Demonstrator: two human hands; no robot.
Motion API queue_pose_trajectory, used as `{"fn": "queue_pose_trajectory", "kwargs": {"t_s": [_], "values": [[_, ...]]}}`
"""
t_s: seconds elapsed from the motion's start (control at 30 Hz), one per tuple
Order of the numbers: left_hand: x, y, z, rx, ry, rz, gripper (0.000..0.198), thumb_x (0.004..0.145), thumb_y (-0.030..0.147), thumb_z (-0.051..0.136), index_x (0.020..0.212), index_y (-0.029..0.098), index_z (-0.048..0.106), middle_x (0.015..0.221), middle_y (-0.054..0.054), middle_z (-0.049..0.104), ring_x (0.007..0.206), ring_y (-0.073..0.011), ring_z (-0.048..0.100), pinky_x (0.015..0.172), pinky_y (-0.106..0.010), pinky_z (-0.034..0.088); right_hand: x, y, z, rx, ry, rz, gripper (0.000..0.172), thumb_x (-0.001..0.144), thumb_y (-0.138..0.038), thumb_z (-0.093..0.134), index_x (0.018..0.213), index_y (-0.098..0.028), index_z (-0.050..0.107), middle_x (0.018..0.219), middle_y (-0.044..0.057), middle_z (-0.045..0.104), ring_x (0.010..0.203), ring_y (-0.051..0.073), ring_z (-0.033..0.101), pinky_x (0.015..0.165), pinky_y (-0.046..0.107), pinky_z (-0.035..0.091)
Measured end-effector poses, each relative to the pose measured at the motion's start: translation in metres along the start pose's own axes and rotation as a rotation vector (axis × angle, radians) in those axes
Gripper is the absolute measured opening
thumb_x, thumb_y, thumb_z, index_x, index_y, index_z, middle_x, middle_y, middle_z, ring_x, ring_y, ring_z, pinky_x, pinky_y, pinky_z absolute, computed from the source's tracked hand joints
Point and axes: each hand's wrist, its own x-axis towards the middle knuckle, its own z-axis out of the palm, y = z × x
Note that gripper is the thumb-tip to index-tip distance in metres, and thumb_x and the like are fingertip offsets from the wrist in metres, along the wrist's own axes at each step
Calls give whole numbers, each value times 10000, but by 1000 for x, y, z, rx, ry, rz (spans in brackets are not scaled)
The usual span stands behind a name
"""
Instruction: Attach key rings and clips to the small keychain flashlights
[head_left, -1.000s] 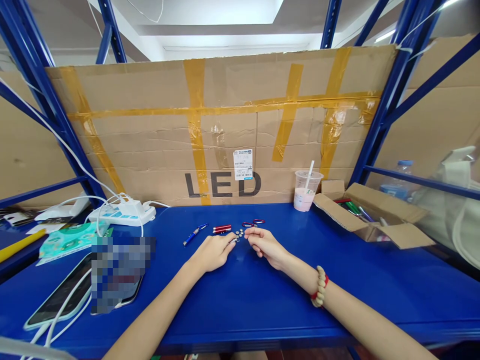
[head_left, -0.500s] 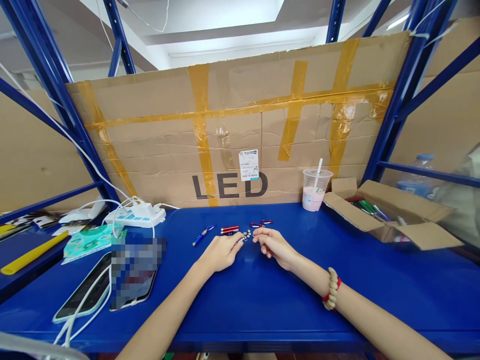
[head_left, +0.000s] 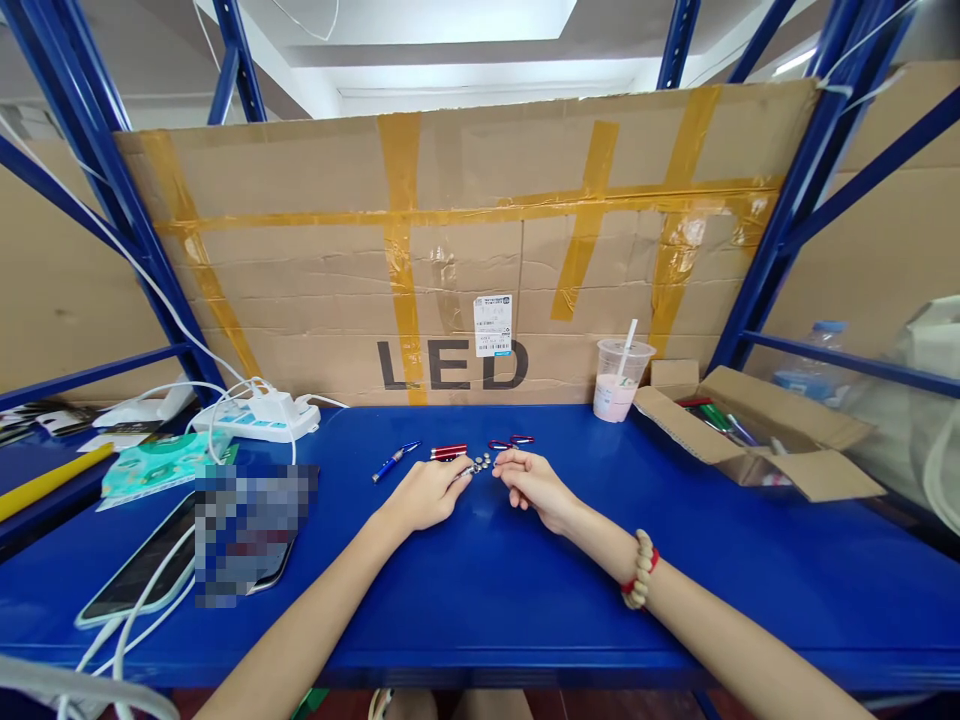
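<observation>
On the tabletop (head_left: 525,600) the left hand (head_left: 427,493) pinches a small silver part (head_left: 466,469) at its fingertips. The right hand (head_left: 534,482) lies curled just beside it, and I cannot tell whether it holds anything. Button cells (head_left: 484,461) lie near both hands, and a red torch (head_left: 448,452) lies just behind.

Blue table (head_left: 480,620), red torch (head_left: 448,452), blue pen (head_left: 393,462), brown cardboard (head_left: 300,270) with yellow tape stripes (head_left: 402,250).

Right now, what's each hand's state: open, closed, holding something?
Left hand: closed, pinching a small silver metal piece.
Right hand: curled; whether it holds anything cannot be told.
</observation>
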Motion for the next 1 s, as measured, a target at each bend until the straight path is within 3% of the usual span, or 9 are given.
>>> {"fn": "queue_pose_trajectory", "kwargs": {"t_s": [0.33, 0.6, 1.0], "values": [[1, 0, 1, -4, -11, -17, 327, 906, 324, 275, 1078, 193, 520, 995, -55, 628, 884, -207, 600, 737, -290, 446, 8, 3, -4, -25, 36, -25, 265, 594, 21, 361, 761, -129, 501, 746, -24, 576, 332, 13, 463, 268, 121, 252], [2, -1, 3, 38, -7, -17, 360, 909, 352, 254, 1067, 192, 535, 946, -58, 640, 816, -203, 612, 692, -280, 453, 14, 3, -11, -25, 71, -48, 170, 684, -25, 367, 737, -133, 487, 734, -12, 573, 317, 26, 461, 260, 136, 251], [3, 1, 3, 8, -36, -24, 346, 909, 348, 262, 1064, 197, 532, 993, -55, 631, 855, -212, 609, 715, -297, 456, 13, 5, -14, 29, 35, -56, 353, 472, -11, 255, 676, -123, 519, 700, -13, 565, 329, 30, 467, 278, 130, 274]]}}
